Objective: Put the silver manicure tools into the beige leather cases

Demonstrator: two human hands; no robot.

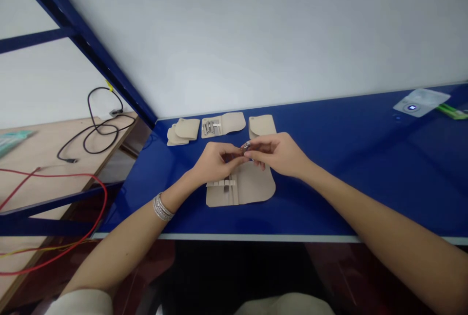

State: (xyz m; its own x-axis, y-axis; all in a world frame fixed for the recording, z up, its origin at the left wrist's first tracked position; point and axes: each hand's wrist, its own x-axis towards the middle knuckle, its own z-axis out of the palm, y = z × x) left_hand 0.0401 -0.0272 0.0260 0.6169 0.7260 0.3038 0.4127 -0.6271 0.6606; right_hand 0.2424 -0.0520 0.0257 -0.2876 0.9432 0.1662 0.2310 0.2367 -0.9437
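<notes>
Between my two hands is a small silver nail clipper (246, 146), partly hidden by the fingertips. My left hand (216, 163) is closed, with thumb and forefinger pinching its near side. My right hand (280, 154) grips it from the other side, fingers curled. Directly beneath lies an opened beige manicure case (256, 188), its flap spread to the right. Slim metal tools (227, 189) sit under the straps in its left half, partly covered by my left hand.
Behind my hands are another opened case (233, 123) holding metal tools, folded beige cases (188, 129) at left and one folded case (263, 124). A clear packet (420, 102) and a green item (453, 111) lie far right on the blue table (329, 207). Cables (106, 129) lie left.
</notes>
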